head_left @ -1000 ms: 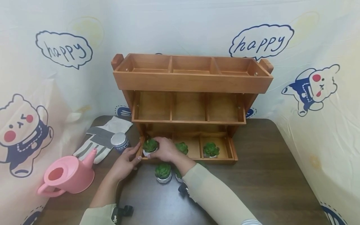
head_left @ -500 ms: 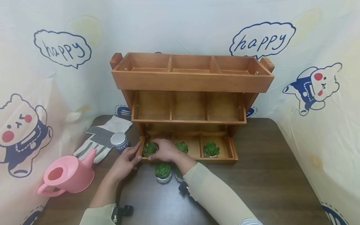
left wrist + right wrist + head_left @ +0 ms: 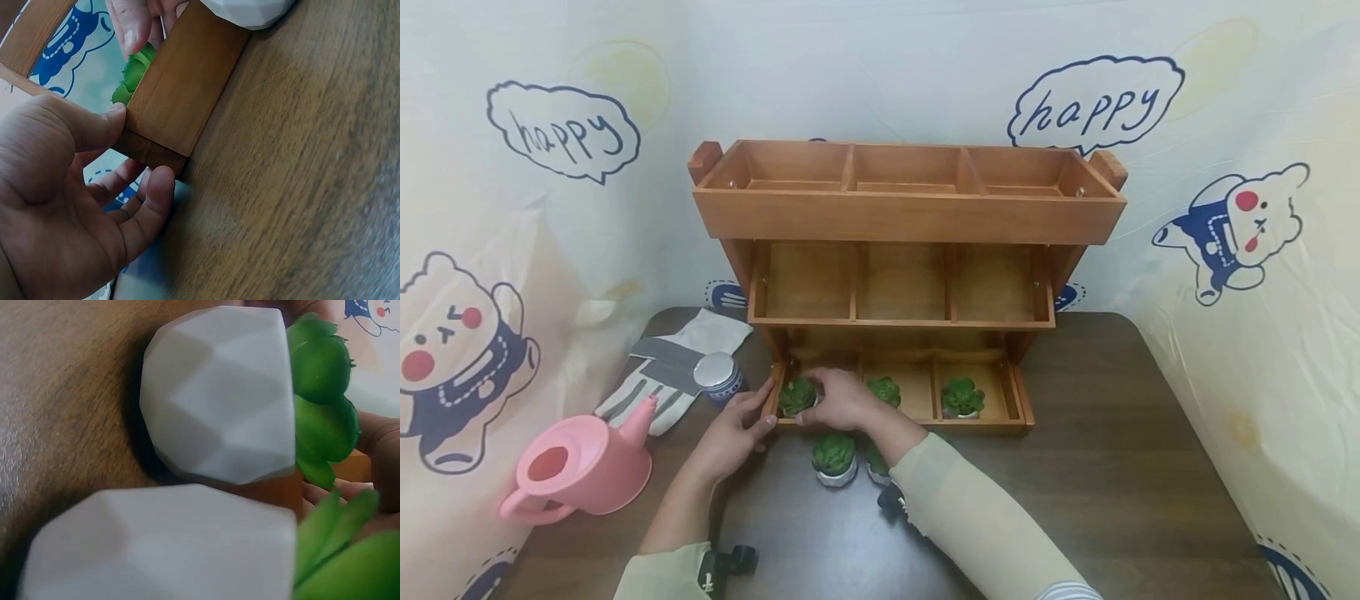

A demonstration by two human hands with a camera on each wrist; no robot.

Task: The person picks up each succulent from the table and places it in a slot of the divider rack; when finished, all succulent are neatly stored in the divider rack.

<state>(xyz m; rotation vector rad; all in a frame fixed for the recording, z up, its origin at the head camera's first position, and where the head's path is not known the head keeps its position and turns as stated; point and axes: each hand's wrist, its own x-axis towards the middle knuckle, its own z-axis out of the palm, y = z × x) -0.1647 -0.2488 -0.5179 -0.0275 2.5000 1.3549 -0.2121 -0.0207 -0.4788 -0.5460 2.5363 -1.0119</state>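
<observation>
A potted succulent [image 3: 798, 397] with green leaves sits in the left compartment of the bottom tier of a three-tier wooden planter shelf [image 3: 910, 221]. My right hand [image 3: 842, 402] holds it from its right side, thumb towards the front; its pot is mostly hidden. At the tier's front left corner my left hand [image 3: 733, 435] grips the wood; in the left wrist view its thumb [image 3: 103, 128] presses the board edge, other fingers curled by the corner. Two similar plants stand in the middle [image 3: 884, 391] and right [image 3: 962, 397] compartments.
Before the shelf, a potted succulent [image 3: 834, 457] stands on the table beside another [image 3: 877, 467] partly behind my right forearm. Close white pots [image 3: 219, 400] fill the right wrist view. At left are a pink watering can [image 3: 583, 467], a blue-and-white can [image 3: 719, 377] and gloves [image 3: 662, 375].
Between one second and half a second ago, the succulent in my right hand went down slightly into the left compartment and its white pot dropped from sight. My left hand stays at the corner.
</observation>
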